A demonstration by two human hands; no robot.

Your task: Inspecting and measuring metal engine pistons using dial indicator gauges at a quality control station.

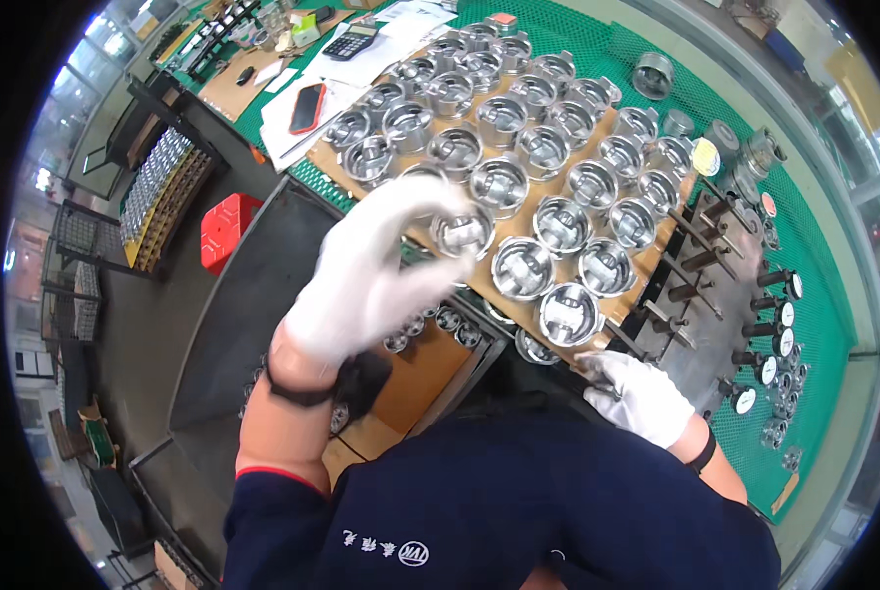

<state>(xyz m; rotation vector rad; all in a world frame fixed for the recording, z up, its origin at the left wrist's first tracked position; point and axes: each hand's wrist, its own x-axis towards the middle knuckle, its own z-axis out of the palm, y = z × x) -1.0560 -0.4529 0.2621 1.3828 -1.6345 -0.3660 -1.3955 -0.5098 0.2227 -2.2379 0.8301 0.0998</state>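
My left hand (371,270), in a white glove, is raised over the near left corner of a wooden board (656,258) and grips a shiny metal piston (462,233) by its rim. The board carries several rows of similar pistons (521,267), all open side up. My right hand (639,395), also in a white glove, rests at the board's near right corner beside a dark metal gauge fixture (700,285); whether it holds anything small I cannot tell.
The board lies on a green mat (823,324) with dial gauges (779,315), loose pistons (653,75), a calculator (349,41), papers and a phone (307,106). Below left are a dark bin (253,285), a red crate (225,228) and racks of parts (164,192).
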